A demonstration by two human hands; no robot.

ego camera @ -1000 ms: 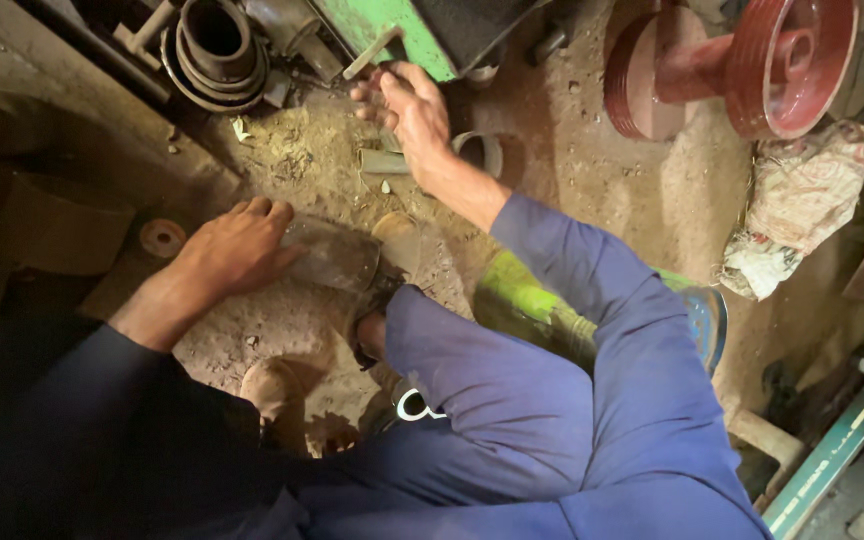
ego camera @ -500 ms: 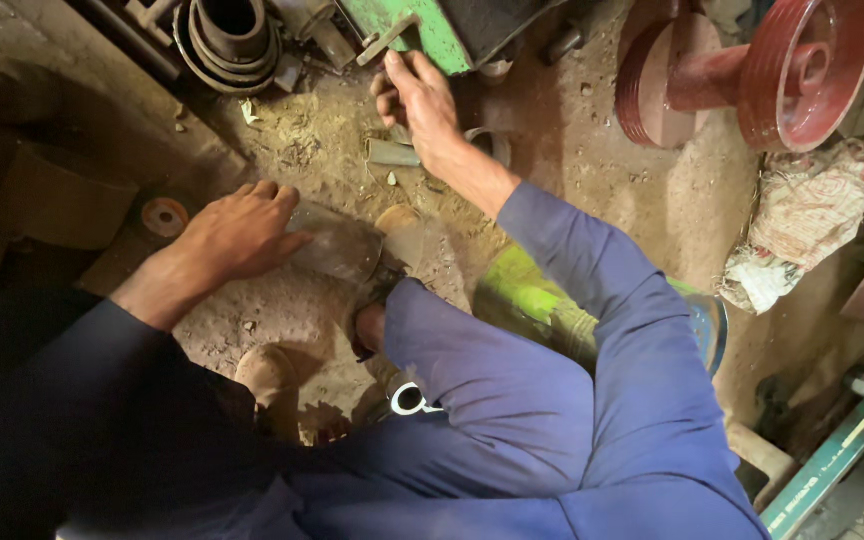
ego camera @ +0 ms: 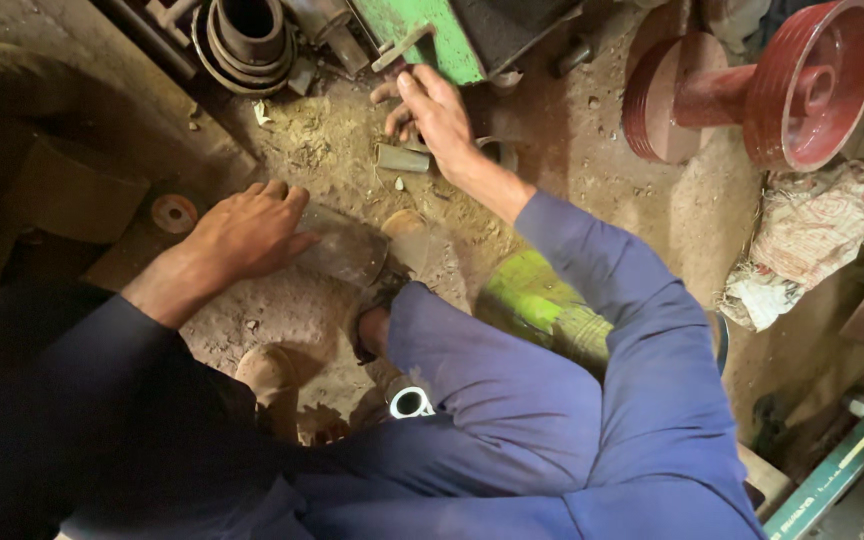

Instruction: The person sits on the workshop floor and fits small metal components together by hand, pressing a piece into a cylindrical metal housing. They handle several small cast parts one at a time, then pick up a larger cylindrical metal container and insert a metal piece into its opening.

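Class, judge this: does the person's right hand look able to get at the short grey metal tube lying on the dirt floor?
Probably yes: the right hand hovers just above the grey metal tube, with nothing visible between them.

Two hands show: the left hand point(ego camera: 247, 232) and the right hand point(ego camera: 432, 112). One red pulley point(ego camera: 757, 90), one crumpled cloth point(ego camera: 802, 245).

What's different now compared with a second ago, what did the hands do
The right hand has stretched a little farther from the body, toward the green machine part, fingers spread above the small metal sleeve on the dirt. It grips nothing. The left hand stayed flat on the grey metal piece.
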